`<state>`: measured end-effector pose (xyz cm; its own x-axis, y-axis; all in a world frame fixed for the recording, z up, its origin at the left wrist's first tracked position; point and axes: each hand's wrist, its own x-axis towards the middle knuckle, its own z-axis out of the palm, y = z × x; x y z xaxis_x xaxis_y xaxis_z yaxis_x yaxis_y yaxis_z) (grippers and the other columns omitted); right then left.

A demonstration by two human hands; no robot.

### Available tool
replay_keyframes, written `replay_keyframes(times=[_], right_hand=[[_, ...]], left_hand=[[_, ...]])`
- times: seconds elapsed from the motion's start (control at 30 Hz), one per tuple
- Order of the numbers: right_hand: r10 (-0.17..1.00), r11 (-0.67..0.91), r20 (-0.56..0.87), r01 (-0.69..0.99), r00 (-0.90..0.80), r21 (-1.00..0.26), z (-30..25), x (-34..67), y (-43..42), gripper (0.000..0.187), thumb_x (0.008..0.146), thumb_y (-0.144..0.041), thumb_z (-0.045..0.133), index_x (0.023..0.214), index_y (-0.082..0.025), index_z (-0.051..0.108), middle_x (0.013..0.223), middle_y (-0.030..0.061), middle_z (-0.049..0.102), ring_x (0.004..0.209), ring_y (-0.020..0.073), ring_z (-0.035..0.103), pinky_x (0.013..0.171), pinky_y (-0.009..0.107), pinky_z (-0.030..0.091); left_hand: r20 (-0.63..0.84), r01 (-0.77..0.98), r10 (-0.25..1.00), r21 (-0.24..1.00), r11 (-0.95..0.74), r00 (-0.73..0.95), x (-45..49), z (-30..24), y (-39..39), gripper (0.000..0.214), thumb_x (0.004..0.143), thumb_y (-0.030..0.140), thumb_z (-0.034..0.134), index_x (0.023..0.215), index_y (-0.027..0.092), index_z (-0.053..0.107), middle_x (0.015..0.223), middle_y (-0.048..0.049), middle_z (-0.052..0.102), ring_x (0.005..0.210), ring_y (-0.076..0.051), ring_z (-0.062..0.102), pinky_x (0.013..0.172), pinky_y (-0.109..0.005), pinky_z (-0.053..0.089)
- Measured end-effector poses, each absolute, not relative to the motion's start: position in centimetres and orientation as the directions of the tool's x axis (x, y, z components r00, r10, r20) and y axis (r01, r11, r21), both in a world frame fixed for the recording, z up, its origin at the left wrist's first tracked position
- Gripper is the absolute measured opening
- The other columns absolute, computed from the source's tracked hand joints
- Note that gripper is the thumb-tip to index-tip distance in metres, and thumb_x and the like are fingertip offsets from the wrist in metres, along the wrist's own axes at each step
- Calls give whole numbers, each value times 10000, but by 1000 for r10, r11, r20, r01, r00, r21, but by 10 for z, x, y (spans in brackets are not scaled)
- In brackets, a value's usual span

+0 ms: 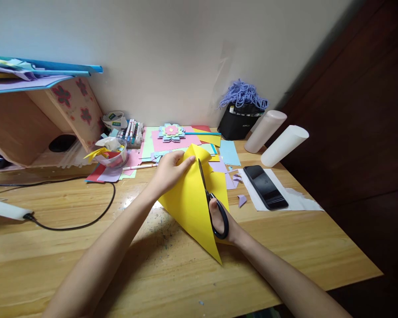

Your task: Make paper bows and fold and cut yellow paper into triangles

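A folded yellow paper sheet (pixel 189 198) stands tilted above the wooden table (pixel 86 247), its point toward me. My left hand (pixel 169 171) pinches its upper edge. My right hand (pixel 223 221), mostly hidden behind the sheet, has its fingers through the black handles of scissors (pixel 212 203). The blades run up along the sheet's right side and look nearly closed.
Coloured paper sheets and scraps with a layered paper flower (pixel 171 131) lie at the back. Markers (pixel 132 130), a bowl of scraps (pixel 111 154), a black phone (pixel 265 186) on white paper, two white cylinders (pixel 275 134), a black pouch (pixel 239 121), a black cable (pixel 86 221) and a wooden shelf (pixel 36 119) surround them.
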<state>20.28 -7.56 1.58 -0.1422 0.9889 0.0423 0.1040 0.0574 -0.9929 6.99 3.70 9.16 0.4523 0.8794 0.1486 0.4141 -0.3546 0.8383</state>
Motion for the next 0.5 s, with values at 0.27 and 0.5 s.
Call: replay_keyframes(times=[0.27,0.5], right_hand=[[995,34,18,156,-101,-987,14,204,-75,721,789,-742,192,989,-157,562,810,92,626,691,228,587,658,350,496],[994,39,21,167,-107,-985,17,204,-75,731,790,-743,190,992,-157,577,817,91,635,711,227,591,663,342,498]], left_hand=[[132,422,876,837,-349,463,72,89,35,325,821,442,459,644,169,443,629,14,455,596,-120,432,501,-219,288],[139,422,876,834,-355,462,71,88,36,331,818,451,460,643,172,440,624,17,457,592,-118,433,498,-216,290]])
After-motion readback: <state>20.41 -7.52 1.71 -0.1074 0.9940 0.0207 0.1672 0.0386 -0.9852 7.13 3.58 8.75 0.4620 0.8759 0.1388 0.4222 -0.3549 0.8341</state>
